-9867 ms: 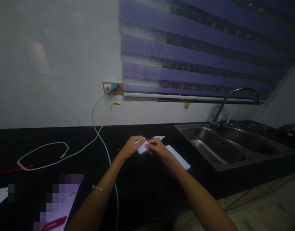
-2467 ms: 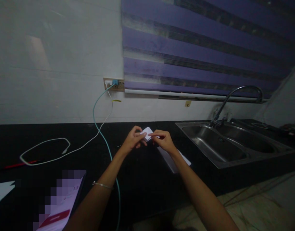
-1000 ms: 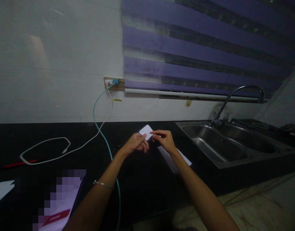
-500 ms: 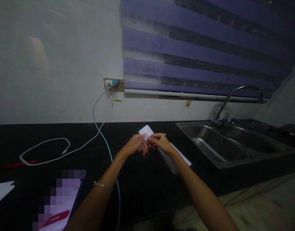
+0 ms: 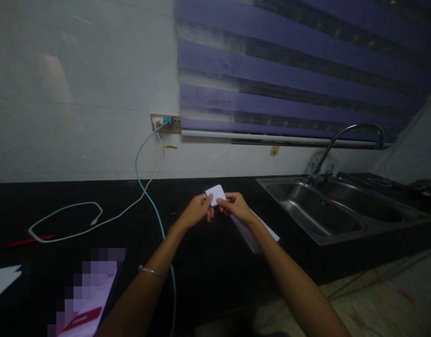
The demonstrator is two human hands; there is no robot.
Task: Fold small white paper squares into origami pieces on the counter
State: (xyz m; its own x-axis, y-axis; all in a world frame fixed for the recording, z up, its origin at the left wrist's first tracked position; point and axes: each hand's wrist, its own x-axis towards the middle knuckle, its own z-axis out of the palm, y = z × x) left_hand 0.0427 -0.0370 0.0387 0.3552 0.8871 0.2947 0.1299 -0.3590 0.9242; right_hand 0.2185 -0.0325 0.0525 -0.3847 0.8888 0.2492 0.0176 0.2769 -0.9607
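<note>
The light is dim and cool throughout. Above the surface (image 5: 208,281)'s left end, the wall (image 5: 106,79) bears a pinkish smear of glare and a thin bright streak. The surface is nearly black, detail sinking into shadow along its front edge. The paper (image 5: 217,193) stands out brightest, its face almost washed out. Soft highlights edge the tap (image 5: 355,126) and sink (image 5: 306,206). By the surface's near left corner, a screen (image 5: 99,290) glows mauve, partly broken into coarse squares. What looks like clutter (image 5: 424,189) at the far right end is stretched and blurred.
</note>
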